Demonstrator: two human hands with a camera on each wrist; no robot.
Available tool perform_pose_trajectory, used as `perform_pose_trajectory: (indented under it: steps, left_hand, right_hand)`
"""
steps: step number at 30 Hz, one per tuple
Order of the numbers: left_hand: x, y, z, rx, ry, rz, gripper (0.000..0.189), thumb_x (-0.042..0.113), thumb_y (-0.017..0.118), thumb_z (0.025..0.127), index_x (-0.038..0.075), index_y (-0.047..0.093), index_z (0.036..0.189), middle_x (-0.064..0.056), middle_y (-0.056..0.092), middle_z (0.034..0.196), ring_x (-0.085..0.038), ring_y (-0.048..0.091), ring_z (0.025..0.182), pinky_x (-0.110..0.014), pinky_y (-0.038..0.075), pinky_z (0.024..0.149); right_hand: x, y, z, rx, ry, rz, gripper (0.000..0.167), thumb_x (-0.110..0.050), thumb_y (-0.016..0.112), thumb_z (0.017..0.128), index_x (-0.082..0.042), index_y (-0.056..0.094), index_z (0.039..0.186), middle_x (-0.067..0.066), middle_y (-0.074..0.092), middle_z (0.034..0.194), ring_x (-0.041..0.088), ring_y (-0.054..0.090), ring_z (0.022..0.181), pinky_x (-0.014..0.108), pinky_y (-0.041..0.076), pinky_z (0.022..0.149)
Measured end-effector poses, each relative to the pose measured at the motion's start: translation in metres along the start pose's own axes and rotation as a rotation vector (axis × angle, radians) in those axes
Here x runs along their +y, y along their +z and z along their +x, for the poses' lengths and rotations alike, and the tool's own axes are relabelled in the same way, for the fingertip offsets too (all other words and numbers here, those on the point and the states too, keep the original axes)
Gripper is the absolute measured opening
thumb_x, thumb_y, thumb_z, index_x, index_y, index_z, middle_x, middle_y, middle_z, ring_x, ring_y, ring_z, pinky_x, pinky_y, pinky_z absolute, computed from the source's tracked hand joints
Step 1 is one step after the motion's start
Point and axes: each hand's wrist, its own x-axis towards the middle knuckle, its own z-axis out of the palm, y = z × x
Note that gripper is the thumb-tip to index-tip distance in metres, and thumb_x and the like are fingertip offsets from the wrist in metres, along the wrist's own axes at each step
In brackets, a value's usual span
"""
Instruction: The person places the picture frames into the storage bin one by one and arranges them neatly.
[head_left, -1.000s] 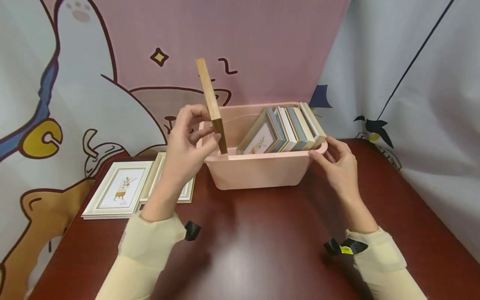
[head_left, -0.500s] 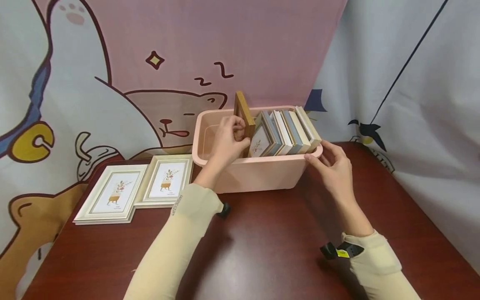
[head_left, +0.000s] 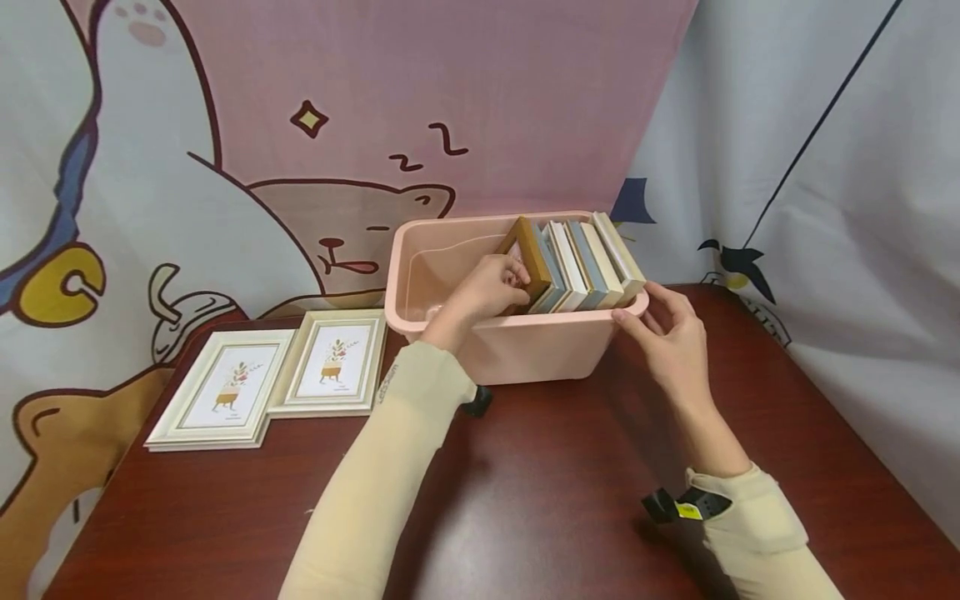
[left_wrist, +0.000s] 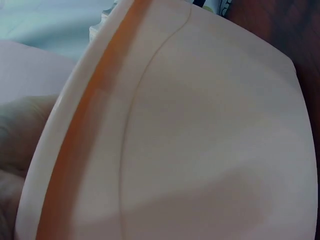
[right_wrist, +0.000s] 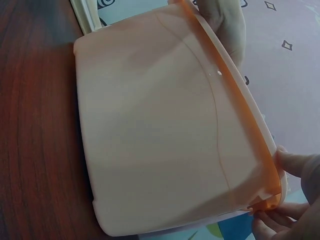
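Observation:
In the head view, a pink plastic bin [head_left: 525,354] stands on the table with several picture frames [head_left: 588,262] in its right half, upright and leaning. My left hand [head_left: 487,287] reaches over the bin's front rim and holds a brown wooden picture frame [head_left: 534,258] by its near side. This frame rests tilted against the row. At the right end, my right hand [head_left: 670,346] grips the bin's rim, thumb on the near side and fingers curled under the corner; the right wrist view shows the thumb [right_wrist: 295,161] at the rim too. The left wrist view is mostly bin wall [left_wrist: 210,125].
Left of the bin, two cream picture frames with flower-pot prints lie flat on the dark red table [head_left: 555,483]: one at the far left [head_left: 168,417], one beside it [head_left: 287,387]. A printed curtain [head_left: 525,100] hangs behind.
My left hand has lowered the brown picture frame into the bin and moved it right, against the other frames. My right hand keeps its grip on the bin's rim.

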Motion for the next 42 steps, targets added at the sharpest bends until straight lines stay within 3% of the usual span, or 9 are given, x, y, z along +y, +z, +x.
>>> perform_pose_trajectory:
  steps: [3,8,13,18,24,33,37,40,42]
  left_hand:
    - [0.001,0.001,0.003,-0.017,-0.021,-0.110,0.007,0.009,0.063,0.090,0.002,0.060,0.090,-0.004,0.060,0.086,-0.012,0.053,0.078,-0.020,0.045,0.068]
    - [0.004,0.005,0.010,-0.068,-0.114,-0.250,0.029,0.027,0.050,0.101,0.008,0.051,0.080,0.008,0.028,0.050,-0.005,0.024,0.041,-0.021,0.022,0.042]
    - [0.006,0.008,0.015,-0.103,-0.193,-0.131,0.031,0.033,0.052,0.101,0.005,0.058,0.113,0.006,0.033,0.056,-0.005,0.026,0.040,-0.021,0.026,0.042]
    - [0.005,0.008,0.016,-0.078,-0.169,-0.108,0.016,0.023,0.053,0.095,0.009,0.054,0.088,0.006,0.035,0.053,-0.007,0.031,0.039,-0.023,0.031,0.042]
    - [0.006,0.009,0.011,-0.117,-0.182,-0.316,0.016,0.020,0.050,0.098,0.010,0.050,0.085,0.008,0.030,0.049,-0.008,0.029,0.043,-0.027,0.028,0.049]
    - [0.012,0.011,0.009,-0.138,-0.257,-0.561,0.035,0.020,0.055,0.101,0.000,0.053,0.129,0.005,0.040,0.069,-0.009,0.040,0.059,-0.022,0.039,0.056]
    - [0.012,0.013,0.012,-0.159,-0.246,-0.505,0.011,0.016,0.053,0.101,0.005,0.053,0.097,0.006,0.038,0.061,-0.009,0.036,0.053,-0.022,0.033,0.053]
    - [0.012,0.013,0.012,-0.168,-0.236,-0.401,0.013,0.015,0.052,0.100,0.002,0.054,0.096,0.005,0.039,0.061,-0.011,0.040,0.057,-0.025,0.040,0.061]
    - [0.013,0.010,0.010,-0.153,-0.203,-0.310,0.024,0.015,0.051,0.100,-0.003,0.057,0.114,0.004,0.043,0.062,-0.010,0.043,0.056,-0.024,0.043,0.062]
  right_hand:
    - [0.002,-0.002,0.001,0.008,0.007,0.006,0.064,-0.012,0.077,0.087,-0.007,0.051,0.146,0.009,0.051,0.142,0.012,0.052,0.130,0.027,0.046,0.107]
    - [0.002,-0.005,0.003,0.019,0.019,0.014,0.063,-0.011,0.077,0.086,-0.009,0.053,0.145,0.007,0.052,0.140,0.008,0.054,0.127,0.025,0.047,0.106]
    - [0.002,-0.003,0.002,0.023,0.026,0.057,0.062,-0.011,0.078,0.086,-0.010,0.055,0.143,0.003,0.055,0.136,0.004,0.057,0.121,0.024,0.048,0.105]
    - [0.000,0.001,0.000,0.026,0.036,0.126,0.060,-0.007,0.078,0.085,-0.008,0.056,0.141,0.001,0.057,0.133,0.002,0.060,0.116,0.016,0.049,0.100]
    - [-0.001,0.002,-0.004,0.021,0.042,0.137,0.062,-0.006,0.078,0.085,-0.007,0.055,0.142,0.004,0.057,0.136,0.005,0.061,0.119,0.017,0.049,0.101]
    - [-0.002,-0.001,-0.012,0.052,-0.020,0.052,0.058,-0.013,0.080,0.084,-0.014,0.060,0.139,0.004,0.060,0.132,0.007,0.062,0.120,0.018,0.049,0.100]
    - [0.000,-0.005,-0.010,0.030,-0.032,0.022,0.058,-0.015,0.079,0.085,-0.014,0.059,0.140,0.005,0.059,0.133,0.014,0.062,0.124,0.019,0.049,0.101]
    - [0.001,-0.006,-0.010,0.022,-0.027,0.013,0.059,-0.015,0.079,0.086,-0.013,0.058,0.141,0.007,0.059,0.135,0.017,0.061,0.126,0.020,0.048,0.102]
    - [0.001,-0.005,-0.010,0.024,-0.029,0.018,0.059,-0.015,0.079,0.086,-0.012,0.058,0.141,0.007,0.059,0.135,0.017,0.061,0.125,0.020,0.049,0.102]
